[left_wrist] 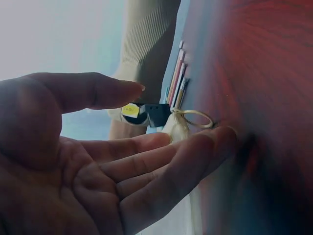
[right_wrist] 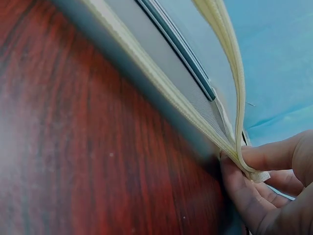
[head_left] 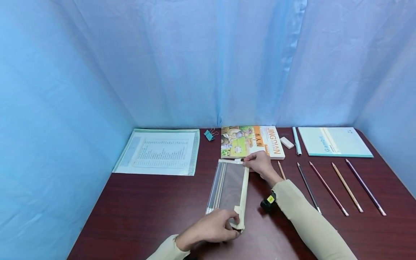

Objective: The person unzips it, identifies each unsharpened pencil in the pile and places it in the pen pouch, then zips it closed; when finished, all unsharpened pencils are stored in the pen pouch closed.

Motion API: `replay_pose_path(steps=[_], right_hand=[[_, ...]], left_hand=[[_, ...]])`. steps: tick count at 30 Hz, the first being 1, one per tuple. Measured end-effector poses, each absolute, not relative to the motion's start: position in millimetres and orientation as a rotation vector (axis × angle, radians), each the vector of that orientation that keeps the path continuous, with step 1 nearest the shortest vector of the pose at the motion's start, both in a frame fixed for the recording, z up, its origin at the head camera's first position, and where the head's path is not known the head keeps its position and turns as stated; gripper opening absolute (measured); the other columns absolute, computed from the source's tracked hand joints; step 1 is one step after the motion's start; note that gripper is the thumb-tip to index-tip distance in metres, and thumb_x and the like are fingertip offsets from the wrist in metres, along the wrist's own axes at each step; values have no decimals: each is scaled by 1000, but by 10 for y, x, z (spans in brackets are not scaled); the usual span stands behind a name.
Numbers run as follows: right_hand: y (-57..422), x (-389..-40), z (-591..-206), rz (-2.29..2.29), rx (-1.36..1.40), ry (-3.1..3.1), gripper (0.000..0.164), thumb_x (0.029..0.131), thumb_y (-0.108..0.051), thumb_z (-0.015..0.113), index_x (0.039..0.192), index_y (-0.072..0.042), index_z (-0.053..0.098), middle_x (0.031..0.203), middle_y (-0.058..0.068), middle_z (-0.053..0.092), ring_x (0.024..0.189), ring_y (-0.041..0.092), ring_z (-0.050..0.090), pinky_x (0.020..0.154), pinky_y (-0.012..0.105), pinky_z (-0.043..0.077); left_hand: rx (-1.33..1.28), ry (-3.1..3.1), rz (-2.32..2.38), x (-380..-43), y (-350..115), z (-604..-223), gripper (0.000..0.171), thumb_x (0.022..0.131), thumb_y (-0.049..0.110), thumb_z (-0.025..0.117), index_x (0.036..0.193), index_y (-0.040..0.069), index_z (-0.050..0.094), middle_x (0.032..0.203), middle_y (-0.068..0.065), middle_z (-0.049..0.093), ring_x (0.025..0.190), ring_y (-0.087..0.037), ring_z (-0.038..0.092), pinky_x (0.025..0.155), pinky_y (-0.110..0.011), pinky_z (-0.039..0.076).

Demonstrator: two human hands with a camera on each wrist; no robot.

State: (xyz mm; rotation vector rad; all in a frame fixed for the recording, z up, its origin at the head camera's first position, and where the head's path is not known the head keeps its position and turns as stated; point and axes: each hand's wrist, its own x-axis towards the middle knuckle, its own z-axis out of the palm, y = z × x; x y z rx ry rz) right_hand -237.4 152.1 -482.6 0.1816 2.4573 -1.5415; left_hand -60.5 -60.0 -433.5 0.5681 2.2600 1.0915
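Observation:
A see-through pencil pouch (head_left: 231, 184) with cream zipper edges lies on the table, several pencils (head_left: 219, 182) inside along its left side. At the far right corner my right hand (head_left: 259, 163) pinches the zipper end between thumb and fingers. The right wrist view shows the two zipper edges (right_wrist: 166, 88) parted, with dark pencils (right_wrist: 181, 49) between them. My left hand (head_left: 214, 225) is at the pouch's near end, thumb apart from extended fingers in the left wrist view. Beside those fingertips is a cream ring (left_wrist: 198, 117) on the zipper end; whether they touch it, I cannot tell.
Several loose pencils (head_left: 329, 188) lie to the right. Along the back are a document folder (head_left: 156, 151), a teal binder clip (head_left: 209, 135), a picture-covered book (head_left: 242, 142), an eraser (head_left: 287, 142), a pen (head_left: 297, 141) and a notebook (head_left: 336, 142). Curtains (head_left: 208, 65) surround the table.

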Motion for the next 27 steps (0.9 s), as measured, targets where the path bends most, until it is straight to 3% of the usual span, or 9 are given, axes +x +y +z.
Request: replay_pose_path(steps=[4, 10, 17, 27], right_hand=[[1551, -2326, -4791, -1466, 169, 2543, 13, 86, -4, 71, 96, 3, 76, 89, 16, 75, 61, 8, 67, 58, 27, 63], [1629, -2194, -4719, -1189, -4, 2780, 7, 82, -8, 71, 81, -4, 77, 75, 8, 73, 59, 11, 60, 54, 23, 52], [1727, -2007, -4666, -797, -178, 2982, 6, 76, -11, 69, 70, -12, 67, 71, 4, 67, 63, 18, 58, 55, 29, 44], [1788, -1764, -4547, -532, -144, 2954, 14, 74, -9, 61, 64, -14, 52, 62, 2, 53, 57, 19, 49, 45, 32, 36]], left_hand=[[514, 2207, 1181, -586, -691, -4376, 31, 82, 8, 72, 113, 4, 65, 76, -10, 77, 50, -5, 61, 50, -13, 50], [457, 2123, 1272, -613, -847, -4387, 23, 83, 0, 68, 106, 0, 66, 75, -23, 74, 55, -13, 61, 45, -19, 50], [418, 2124, 1297, -700, -1026, -4386, 22, 83, 1, 66, 105, -5, 68, 74, -28, 71, 61, -38, 70, 49, -34, 60], [318, 2211, 1330, -939, -1255, -4424, 20, 87, 7, 67, 103, -4, 71, 76, -25, 72, 60, -30, 72, 53, -37, 62]])
